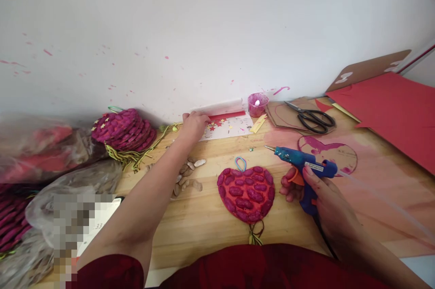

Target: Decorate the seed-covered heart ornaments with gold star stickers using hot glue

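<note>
Head view shows the left hand [195, 125] reaching far forward, with fingers curled down at the left end of a white paper [236, 131] which bears small stars [217, 124]; whether it grips something, I cannot tell. The right hand [329, 200], nearer to the body, is wrapped around a blue glue gun [289, 156], whose nozzle points to the left. Between the two hands, just beside the right one, a magenta heart [246, 195] lies flat on the desk [210, 234], its loop away from the person.

The step in hand seems to be choosing a star while the glue gun is ready; the next move would call for a fine pinch, with the nozzle kept away from fingers.

Farther out, brown shell-like pieces [200, 162] lie beside the left forearm, and stacked hearts [124, 130] stand left of the left hand. Beyond the right hand are scissors [316, 119] on cardboard [278, 119]. Behind everything rises a white wall [204, 21] with pink splashes.
</note>
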A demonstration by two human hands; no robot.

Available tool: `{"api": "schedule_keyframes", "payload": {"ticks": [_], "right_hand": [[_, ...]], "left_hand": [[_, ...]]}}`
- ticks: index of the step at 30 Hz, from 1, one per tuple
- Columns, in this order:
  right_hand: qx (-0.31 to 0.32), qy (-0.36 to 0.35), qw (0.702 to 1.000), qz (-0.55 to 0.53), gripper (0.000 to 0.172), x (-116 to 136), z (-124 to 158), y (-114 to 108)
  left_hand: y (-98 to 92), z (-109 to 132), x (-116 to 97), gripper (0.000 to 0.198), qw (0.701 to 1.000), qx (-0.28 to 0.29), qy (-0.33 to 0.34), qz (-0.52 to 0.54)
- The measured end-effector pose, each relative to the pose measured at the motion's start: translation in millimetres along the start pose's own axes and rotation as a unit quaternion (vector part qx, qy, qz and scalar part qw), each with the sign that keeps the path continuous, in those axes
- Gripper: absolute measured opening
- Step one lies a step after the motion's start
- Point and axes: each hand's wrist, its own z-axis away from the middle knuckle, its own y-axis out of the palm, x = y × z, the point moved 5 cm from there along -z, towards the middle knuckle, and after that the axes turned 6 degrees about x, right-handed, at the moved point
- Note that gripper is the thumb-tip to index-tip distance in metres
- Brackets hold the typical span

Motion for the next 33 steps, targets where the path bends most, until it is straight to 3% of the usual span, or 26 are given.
{"api": "schedule_keyframes", "payload": {"ticks": [6, 15, 22, 26, 30, 33], "right_hand": [[0.011, 0.003, 1.0, 0.009, 0.035, 2, 0, 2], [0.032, 0.003, 0.999, 0.014, 0.035, 2, 1, 2], [0.025, 0.011, 0.999, 0.032, 0.039, 1, 3, 1], [0.026, 0.014, 0.999, 0.035, 0.038, -1, 3, -1], [0.024, 0.014, 0.999, 0.034, 0.037, -2, 3, -3], [0.034, 0.01, 0.999, 0.024, 0.037, -1, 3, -1]], "left_hand": [[-4.2, 0, -12, 0.032, 1.0, 0.001, 0.025, -0.005], [2.8, -7, -30, 0.019, 0.995, 0.013, 0.094, -0.037], [0.4, -2, -41, 0.026, 0.992, -0.001, 0.116, -0.042], [-4.2, 2, -41, 0.028, 0.996, -0.035, 0.082, -0.015], [-12.1, 9, -31, 0.021, 0.99, -0.058, -0.012, 0.131], [-15.5, 21, -28, 0.022, 0.976, -0.043, -0.039, 0.209]]}}
